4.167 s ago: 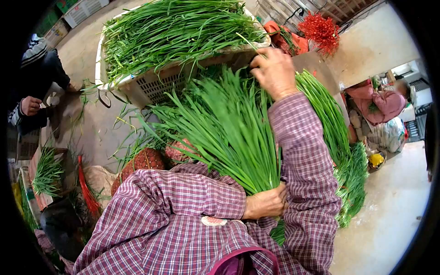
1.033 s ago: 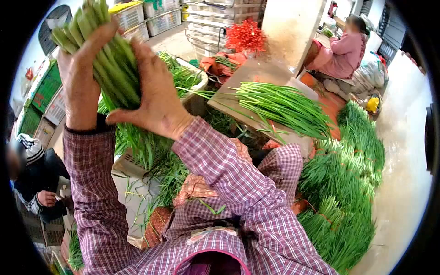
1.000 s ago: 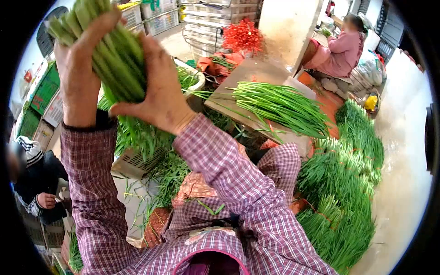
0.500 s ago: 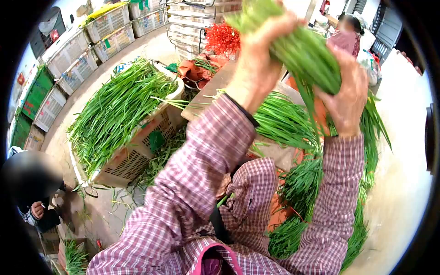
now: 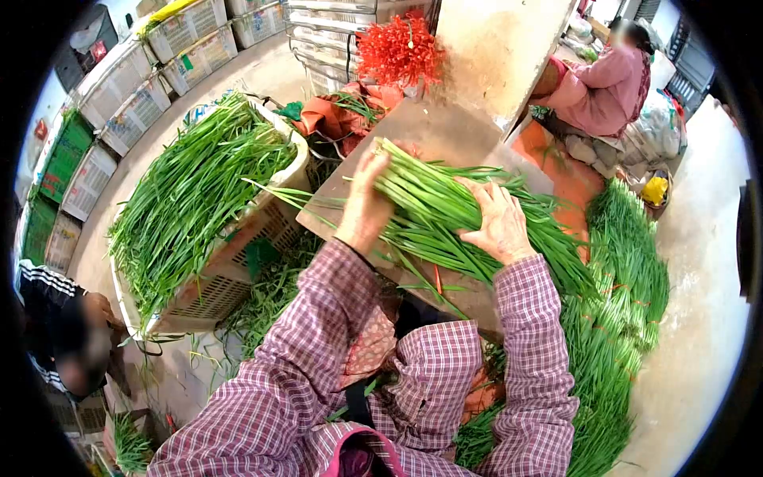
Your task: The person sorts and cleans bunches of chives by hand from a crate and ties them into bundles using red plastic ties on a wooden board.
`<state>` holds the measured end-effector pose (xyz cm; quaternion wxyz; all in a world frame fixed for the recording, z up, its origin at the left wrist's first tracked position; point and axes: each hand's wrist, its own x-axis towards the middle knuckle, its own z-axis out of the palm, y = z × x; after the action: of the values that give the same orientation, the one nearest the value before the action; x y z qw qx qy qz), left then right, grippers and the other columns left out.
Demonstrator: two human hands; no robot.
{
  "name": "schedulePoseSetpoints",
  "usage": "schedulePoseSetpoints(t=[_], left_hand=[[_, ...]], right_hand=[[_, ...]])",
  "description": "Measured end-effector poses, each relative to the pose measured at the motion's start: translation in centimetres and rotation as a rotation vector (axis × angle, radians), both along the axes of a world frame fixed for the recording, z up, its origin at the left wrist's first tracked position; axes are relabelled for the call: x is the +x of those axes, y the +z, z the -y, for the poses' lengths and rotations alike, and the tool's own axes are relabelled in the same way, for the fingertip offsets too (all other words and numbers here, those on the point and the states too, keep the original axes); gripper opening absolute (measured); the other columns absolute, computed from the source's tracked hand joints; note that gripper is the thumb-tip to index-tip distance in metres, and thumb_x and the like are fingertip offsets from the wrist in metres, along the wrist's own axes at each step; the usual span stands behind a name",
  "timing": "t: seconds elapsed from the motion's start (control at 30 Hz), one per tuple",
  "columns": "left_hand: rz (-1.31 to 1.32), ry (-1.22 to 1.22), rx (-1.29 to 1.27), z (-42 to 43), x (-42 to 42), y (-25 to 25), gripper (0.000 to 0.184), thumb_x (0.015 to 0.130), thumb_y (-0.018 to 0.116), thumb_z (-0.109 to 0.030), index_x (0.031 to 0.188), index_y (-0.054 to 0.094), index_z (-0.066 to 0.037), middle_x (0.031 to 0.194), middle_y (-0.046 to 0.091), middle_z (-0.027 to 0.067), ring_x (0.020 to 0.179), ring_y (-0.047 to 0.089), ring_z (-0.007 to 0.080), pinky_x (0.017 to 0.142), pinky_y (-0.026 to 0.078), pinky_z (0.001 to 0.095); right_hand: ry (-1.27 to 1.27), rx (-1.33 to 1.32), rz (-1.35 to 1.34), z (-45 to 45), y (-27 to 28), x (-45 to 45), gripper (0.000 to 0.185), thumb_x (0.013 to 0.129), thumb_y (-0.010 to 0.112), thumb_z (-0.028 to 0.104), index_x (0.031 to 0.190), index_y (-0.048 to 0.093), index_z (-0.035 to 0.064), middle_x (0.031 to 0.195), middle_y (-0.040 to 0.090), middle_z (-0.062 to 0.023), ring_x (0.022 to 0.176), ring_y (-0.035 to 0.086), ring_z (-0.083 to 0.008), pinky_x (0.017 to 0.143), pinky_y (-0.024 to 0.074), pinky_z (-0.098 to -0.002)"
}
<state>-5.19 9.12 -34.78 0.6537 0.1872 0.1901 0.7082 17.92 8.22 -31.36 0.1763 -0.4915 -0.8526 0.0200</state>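
A bunch of green garlic chives (image 5: 425, 184) lies on a brown board (image 5: 425, 127) before me, its pale stem ends toward the left. At those ends, my left hand (image 5: 367, 203) is held upright with fingers stretched out, its palm against the stems. My right hand (image 5: 499, 221) rests on top of the bunch farther along, fingers spread over the leaves. More loose chives spread under and around the bunch. A thin red tie (image 5: 438, 278) shows near the board's front.
Left of the board stands a crate (image 5: 207, 302) heaped with long chives (image 5: 199, 199). Tied bunches (image 5: 616, 318) line the right wall. Red ties (image 5: 400, 52) hang behind the board. One person (image 5: 608, 83) sits at the back right, another (image 5: 67, 326) at the left.
Both hands have come down from in front of my face with the bunch, which now lies on the board. My left hand has shifted to the stem ends; the right has spread its fingers.
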Motion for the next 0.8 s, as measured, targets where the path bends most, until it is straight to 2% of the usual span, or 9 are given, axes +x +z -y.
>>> schedulePoseSetpoints(t=[0.1,0.23,0.4,0.53,0.57,0.67,0.7,0.77,0.8], left_hand=[[-0.633,0.316,0.164,0.1,-3.5,2.9,0.082,0.078,0.077,-0.021,0.146,0.034,-0.004,0.139,0.048,0.0176,0.128,0.046,0.0265,0.109,0.036,0.0412],[-1.79,0.291,0.727,1.8,-2.0,7.3,0.106,0.059,0.088,-0.038,0.144,0.035,-0.002,0.143,0.044,0.0186,0.138,0.036,0.0318,0.116,0.02,0.047],[-2.361,0.112,0.803,0.4,2.6,2.0,0.122,0.053,0.083,-0.048,0.147,0.025,0.004,0.146,0.037,0.021,0.138,0.034,0.0335,0.116,0.018,0.0543],[-2.31,0.068,0.66,1.6,3.0,1.9,0.125,0.045,0.089,-0.042,0.146,0.028,0.001,0.14,0.043,0.0174,0.135,0.037,0.0318,0.116,0.021,0.0534],[-2.353,0.205,0.713,1.3,3.2,1.0,0.126,0.044,0.089,-0.05,0.144,0.032,0.001,0.125,0.051,0.0137,0.123,0.046,0.0298,0.114,0.024,0.0547],[-2.34,0.103,0.66,1.7,3.2,0.9,0.121,0.046,0.087,-0.049,0.145,0.033,-0.005,0.139,0.044,0.0149,0.134,0.037,0.032,0.115,0.021,0.0541],[-2.375,0.212,0.769,1.6,2.9,0.1,0.103,0.064,0.08,-0.048,0.145,0.034,-0.006,0.143,0.041,0.0167,0.137,0.033,0.0355,0.115,0.02,0.0542],[-2.033,0.531,0.805,0.5,3.9,-5.3,0.07,0.087,0.06,-0.034,0.146,0.033,-0.007,0.148,0.038,0.0175,0.14,0.031,0.0331,0.116,0.017,0.054],[-2.248,0.63,0.733,0.9,4.2,-4.6,0.062,0.091,0.054,-0.028,0.146,0.034,-0.008,0.148,0.038,0.0171,0.141,0.031,0.0311,0.116,0.017,0.0543]], right_hand=[[0.004,-0.023,0.036,0.0,0.2,-0.3,0.089,0.059,0.085,0.026,0.139,0.046,0.0307,0.113,0.054,-0.0067,0.111,0.051,-0.026,0.095,0.0401,-0.0419],[0.003,-0.038,0.082,-0.2,0.4,-0.8,0.089,0.059,0.085,0.023,0.139,0.046,0.0298,0.114,0.053,-0.0067,0.112,0.051,-0.0267,0.095,0.0396,-0.0434],[0.024,-0.024,0.134,-0.3,0.3,0.1,0.095,0.057,0.086,0.037,0.141,0.044,0.0228,0.13,0.05,-0.0096,0.123,0.046,-0.029,0.102,0.0359,-0.0481],[0.076,-0.092,0.136,0.6,5.4,0.0,0.085,0.064,0.082,0.045,0.136,0.05,0.013,0.133,0.049,-0.0121,0.123,0.047,-0.0317,0.101,0.0391,-0.0475],[0.168,0.003,0.044,0.3,6.6,-1.3,0.074,0.069,0.079,0.041,0.132,0.053,0.0106,0.128,0.052,-0.0133,0.12,0.05,-0.0322,0.099,0.0411,-0.0453],[0.346,0.129,-0.186,0.1,10.0,-8.8,0.041,0.085,0.067,0.027,0.12,0.061,0.0059,0.112,0.062,-0.0135,0.103,0.061,-0.0309,0.09,0.0479,-0.0402],[0.384,0.083,-0.234,-1.0,8.9,-12.1,0.037,0.086,0.066,0.025,0.118,0.062,0.0075,0.107,0.065,-0.0142,0.099,0.064,-0.0302,0.086,0.0503,-0.0415],[0.392,-0.041,-0.151,-1.4,7.0,-18.9,0.033,0.088,0.064,0.028,0.114,0.064,0.0089,0.104,0.069,-0.0132,0.095,0.066,-0.0305,0.084,0.0518,-0.0416],[0.399,-0.168,-0.037,-1.5,6.7,-21.8,0.034,0.089,0.062,0.032,0.113,0.063,0.0083,0.101,0.069,-0.0135,0.096,0.066,-0.0314,0.082,0.0519,-0.0431]])
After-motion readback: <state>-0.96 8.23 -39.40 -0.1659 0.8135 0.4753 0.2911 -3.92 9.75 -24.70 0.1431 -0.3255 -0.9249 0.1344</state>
